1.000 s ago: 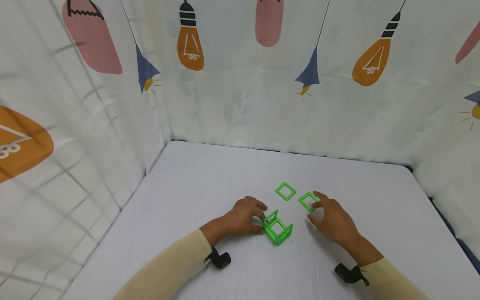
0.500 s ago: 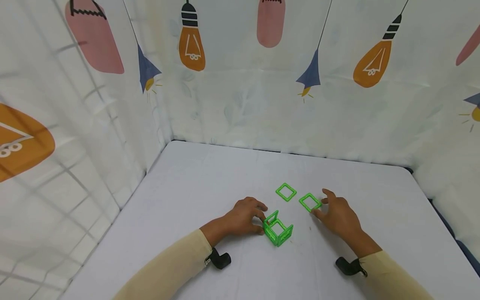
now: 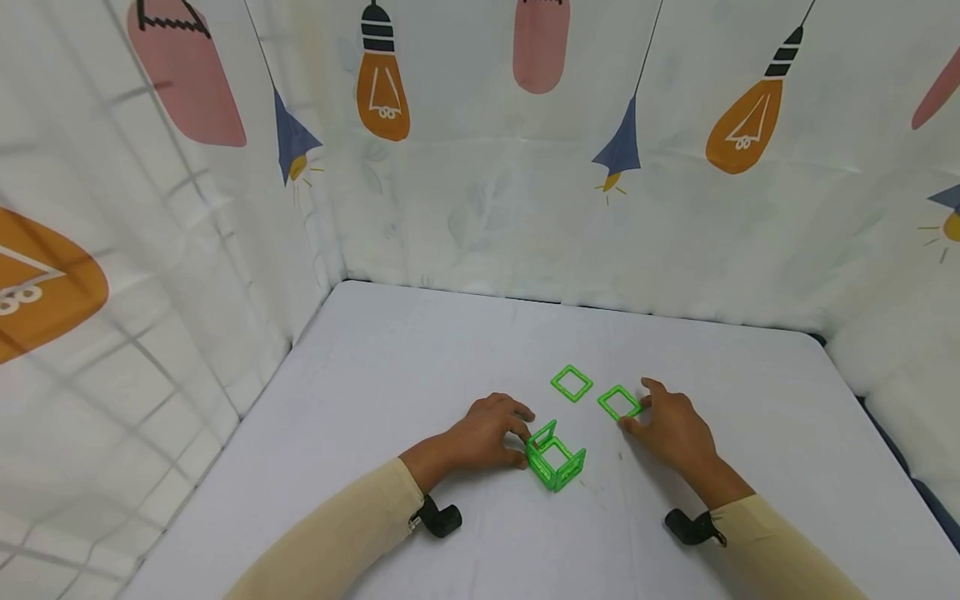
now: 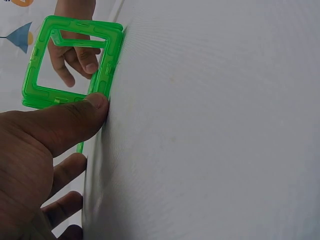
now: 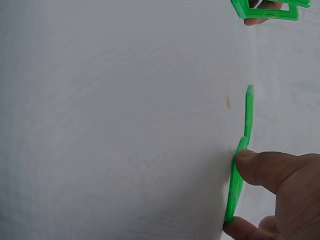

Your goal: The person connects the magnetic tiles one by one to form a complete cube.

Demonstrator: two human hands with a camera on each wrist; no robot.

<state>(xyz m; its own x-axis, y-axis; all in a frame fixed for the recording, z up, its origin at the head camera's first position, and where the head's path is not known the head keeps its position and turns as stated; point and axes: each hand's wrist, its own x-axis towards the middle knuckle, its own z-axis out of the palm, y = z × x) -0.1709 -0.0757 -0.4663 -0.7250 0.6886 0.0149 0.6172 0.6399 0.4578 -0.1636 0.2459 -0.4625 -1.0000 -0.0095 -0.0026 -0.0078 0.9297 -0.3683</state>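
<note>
My left hand (image 3: 491, 433) holds the left side of a partly built cube of green magnetic tiles (image 3: 555, 478). In the left wrist view its thumb (image 4: 82, 120) presses a lower corner of the cube (image 4: 40, 60); other fingers sit behind. The cube shows a bottom square and upright squares around it, open on top. My right hand (image 3: 672, 429) pinches the near right edge of a single green square magnetic tile (image 3: 609, 395) between thumb and finger. That tile (image 5: 234, 187) lies low at the table surface in the right wrist view.
Another green square tile (image 3: 555, 383) lies flat farther back, left of the pinched one. White cloth covers the table (image 3: 420, 350). A patterned curtain (image 3: 480, 208) stands behind its back edge, and another curtain (image 3: 150, 333) along the left.
My right hand has moved slightly right from above the tile, and its thumb and finger have come to the tile's near right edge. The left hand and cube stay put.
</note>
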